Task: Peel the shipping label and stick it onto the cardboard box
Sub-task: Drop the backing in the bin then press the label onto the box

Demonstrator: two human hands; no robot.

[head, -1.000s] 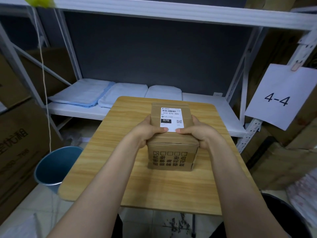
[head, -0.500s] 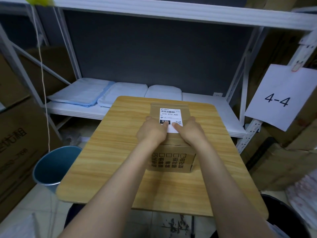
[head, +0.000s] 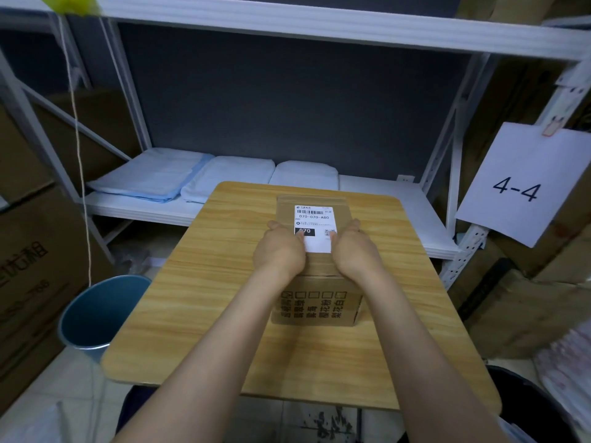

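Now both hands, left (head: 281,251) and right (head: 353,249), have slid up onto the shipping label (head: 314,227) (flat, grip open), pressing it atop the cardboard box (head: 315,302), mid-frame on the bench (head: 208,298); sticking seems nearly done.

Both forearms are bare, with no sleeves, gloves or jewellery.

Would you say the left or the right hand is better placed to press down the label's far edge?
Roughly even, slightly the right hand: its fingertips reach a little farther up the shipping label on the cardboard box than the left hand.
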